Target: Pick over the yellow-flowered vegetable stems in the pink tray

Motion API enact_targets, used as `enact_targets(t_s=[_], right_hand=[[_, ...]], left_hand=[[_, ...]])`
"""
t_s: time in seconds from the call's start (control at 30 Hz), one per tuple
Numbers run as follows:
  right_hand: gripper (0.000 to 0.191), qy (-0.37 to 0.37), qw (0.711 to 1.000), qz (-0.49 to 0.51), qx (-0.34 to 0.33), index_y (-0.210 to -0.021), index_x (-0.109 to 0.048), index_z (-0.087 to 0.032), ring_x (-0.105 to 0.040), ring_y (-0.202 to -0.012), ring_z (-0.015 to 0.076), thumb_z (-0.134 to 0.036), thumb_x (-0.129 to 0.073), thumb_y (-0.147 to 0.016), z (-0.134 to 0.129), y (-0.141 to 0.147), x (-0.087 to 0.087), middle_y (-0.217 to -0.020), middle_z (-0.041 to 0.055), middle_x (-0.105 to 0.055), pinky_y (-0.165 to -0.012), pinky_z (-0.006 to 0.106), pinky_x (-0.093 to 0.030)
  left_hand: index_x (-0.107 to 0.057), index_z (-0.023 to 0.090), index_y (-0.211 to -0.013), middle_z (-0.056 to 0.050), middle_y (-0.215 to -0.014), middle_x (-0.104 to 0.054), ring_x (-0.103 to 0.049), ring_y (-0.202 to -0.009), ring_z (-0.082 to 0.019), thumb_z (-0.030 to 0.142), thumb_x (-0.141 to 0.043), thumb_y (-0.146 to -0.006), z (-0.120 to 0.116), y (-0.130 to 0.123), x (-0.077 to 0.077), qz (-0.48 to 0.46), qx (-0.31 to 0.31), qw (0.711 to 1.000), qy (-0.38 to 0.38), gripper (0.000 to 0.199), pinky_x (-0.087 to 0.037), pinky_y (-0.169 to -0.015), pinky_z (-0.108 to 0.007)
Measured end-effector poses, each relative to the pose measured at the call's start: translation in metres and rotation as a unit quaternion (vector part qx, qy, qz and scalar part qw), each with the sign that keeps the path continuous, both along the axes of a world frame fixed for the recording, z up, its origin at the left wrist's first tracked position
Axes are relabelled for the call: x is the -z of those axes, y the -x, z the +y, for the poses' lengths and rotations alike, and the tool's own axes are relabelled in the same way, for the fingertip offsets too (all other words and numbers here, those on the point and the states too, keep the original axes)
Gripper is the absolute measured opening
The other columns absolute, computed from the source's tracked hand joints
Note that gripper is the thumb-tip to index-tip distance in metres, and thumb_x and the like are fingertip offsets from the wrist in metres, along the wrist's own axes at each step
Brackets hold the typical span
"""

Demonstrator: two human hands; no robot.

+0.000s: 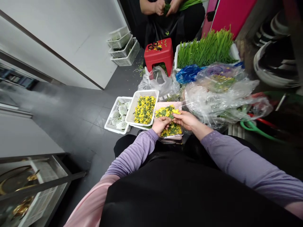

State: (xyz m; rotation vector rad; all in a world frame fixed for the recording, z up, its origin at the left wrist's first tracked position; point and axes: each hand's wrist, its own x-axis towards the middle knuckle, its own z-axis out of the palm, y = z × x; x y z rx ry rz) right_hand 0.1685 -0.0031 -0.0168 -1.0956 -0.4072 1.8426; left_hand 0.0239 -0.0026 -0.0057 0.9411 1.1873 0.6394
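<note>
My left hand [162,125] is closed over a pinkish tray [163,104] heaped with small yellow flowers [165,111] on green stems. Whatever its curled fingers hold is hidden. Close beside it, my right hand [187,120] pinches a small yellow flower sprig [175,111] between thumb and fingertips. The fingertips of both hands nearly meet above the heap. Just left of the tray, a white basket [129,119] holds more of these yellow flowers. Clear plastic shows along the tray's near edge.
Farther left is a white basket [107,126] of net-wrapped produce. Plastic bags [208,97] lie to the right, before a basket of green stalks [205,50]. Ahead, a red stool [159,56] bears scissors; behind it, another person's hands [167,7] hold green stalks. Baskets [125,52] are stacked by the wall.
</note>
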Motion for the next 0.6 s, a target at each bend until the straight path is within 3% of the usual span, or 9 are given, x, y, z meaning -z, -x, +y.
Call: enact_targets(t_s=[0.13,0.23,0.27,0.33,0.4,0.43,0.5,0.6], right_hand=[[0.008,0.01,0.999,0.027,-0.034,-0.067,-0.056,-0.011,-0.052,-0.046,0.0064,-0.004,-0.057,-0.071,-0.002,-0.001,-0.006,-0.053,0.0013,-0.056,-0.046,0.015,-0.047],[0.008,0.022,0.998,0.06,0.019,-0.067,-0.053,-0.012,-0.05,-0.045,0.0065,-0.006,-0.056,-0.071,0.004,-0.008,-0.011,-0.052,-0.0002,-0.053,-0.044,0.016,-0.045],[0.008,0.028,0.996,0.067,0.06,-0.066,-0.052,-0.013,-0.049,-0.045,0.0067,-0.007,-0.054,-0.071,0.007,-0.012,-0.012,-0.052,-0.0007,-0.052,-0.044,0.017,-0.044],[0.008,0.036,0.987,0.072,0.139,-0.065,-0.049,-0.014,-0.049,-0.046,0.0071,-0.01,-0.048,-0.072,0.013,-0.021,-0.015,-0.052,-0.0013,-0.05,-0.045,0.018,-0.044],[0.007,0.034,0.984,0.058,0.167,-0.064,-0.048,-0.015,-0.048,-0.046,0.0073,-0.011,-0.045,-0.069,0.016,-0.028,-0.018,-0.052,-0.0014,-0.049,-0.046,0.019,-0.044],[0.005,0.024,0.986,0.043,0.16,-0.064,-0.048,-0.015,-0.048,-0.046,0.0073,-0.01,-0.046,-0.066,0.016,-0.03,-0.019,-0.053,-0.0015,-0.049,-0.045,0.019,-0.044],[0.008,0.0,0.991,-0.004,0.133,-0.066,-0.049,-0.015,-0.046,-0.045,0.007,-0.009,-0.05,-0.061,0.013,-0.03,-0.02,-0.054,-0.0024,-0.049,-0.043,0.018,-0.041],[0.014,-0.035,0.991,-0.072,0.109,-0.07,-0.049,-0.016,-0.042,-0.043,0.0062,-0.013,-0.057,-0.059,0.008,-0.028,-0.02,-0.051,-0.005,-0.047,-0.039,0.017,-0.037]], left_hand=[[-0.055,0.011,-0.067,0.002,-0.054,-0.05,-0.039,-0.039,-0.004,0.026,-0.052,-0.07,0.005,-0.001,-0.001,0.003,0.04,0.999,-0.02,0.015,-0.03,-0.037,-0.018],[-0.057,0.012,-0.064,-0.001,-0.054,-0.05,-0.046,-0.046,-0.008,0.032,-0.04,-0.079,0.008,0.002,0.0,0.166,0.109,0.977,-0.079,0.03,-0.038,-0.047,-0.021],[-0.058,0.012,-0.064,-0.003,-0.059,-0.053,-0.051,-0.053,-0.01,0.035,-0.038,-0.08,0.008,0.003,0.001,0.251,0.135,0.95,-0.125,0.035,-0.041,-0.054,-0.023],[-0.062,0.013,-0.067,-0.007,-0.075,-0.058,-0.056,-0.072,-0.014,0.041,-0.04,-0.08,0.005,0.003,0.009,0.412,0.174,0.864,-0.231,0.038,-0.043,-0.069,-0.026],[-0.063,0.015,-0.077,-0.009,-0.09,-0.058,-0.056,-0.085,-0.017,0.045,-0.041,-0.08,0.0,-0.003,0.021,0.513,0.204,0.782,-0.289,0.037,-0.041,-0.077,-0.027],[-0.063,0.016,-0.082,-0.009,-0.093,-0.058,-0.056,-0.086,-0.017,0.046,-0.041,-0.08,-0.003,-0.009,0.028,0.542,0.223,0.759,-0.285,0.037,-0.041,-0.077,-0.028],[-0.061,0.016,-0.088,-0.01,-0.09,-0.06,-0.058,-0.084,-0.019,0.048,-0.042,-0.078,-0.006,-0.023,0.042,0.575,0.261,0.737,-0.242,0.039,-0.042,-0.074,-0.03],[-0.061,0.015,-0.09,-0.011,-0.086,-0.062,-0.059,-0.082,-0.022,0.046,-0.045,-0.076,-0.003,-0.038,0.054,0.595,0.266,0.733,-0.195,0.038,-0.043,-0.07,-0.031]])
